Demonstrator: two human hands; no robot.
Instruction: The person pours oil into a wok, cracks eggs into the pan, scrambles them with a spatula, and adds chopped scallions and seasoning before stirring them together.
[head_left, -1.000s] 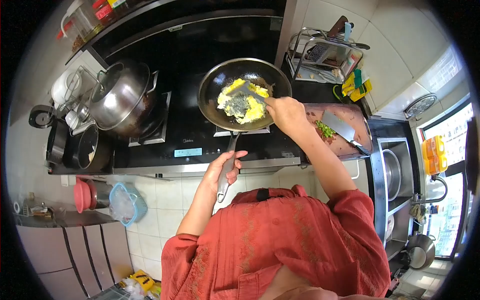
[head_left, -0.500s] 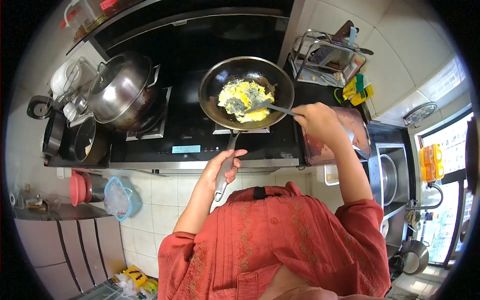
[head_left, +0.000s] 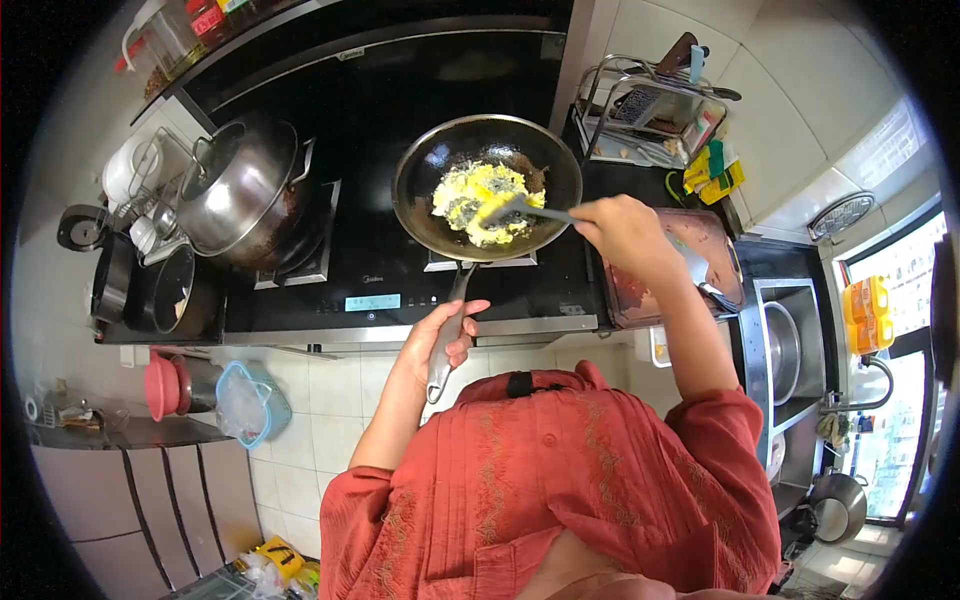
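Note:
A dark round frying pan (head_left: 415, 215) sits on the right burner with yellow-and-white scrambled egg (head_left: 465, 195) in its middle. My left hand (head_left: 440, 335) is wrapped round the pan's grey handle (head_left: 438, 372), which points down toward my body. In my right hand (head_left: 622, 228), at the pan's right side, is a dark grey spatula (head_left: 550, 212). Its blade touches the egg near the middle of the pan. Beneath my right forearm lies a brown cutting board (head_left: 632, 300), with a cleaver (head_left: 692, 262) partly hidden on it.
A large lidded steel pot (head_left: 238, 190) stands on the left burner. Dark pots (head_left: 172, 290) and a dish rack are farther left. A metal knife rack (head_left: 640, 110) stands behind the board. The sink (head_left: 788, 350) is at the right, a blue basket (head_left: 268, 405) at lower left.
Compared with a second ago, my right hand has moved right and the spatula lies lower over the egg, which has shifted in the pan. My left hand keeps its hold.

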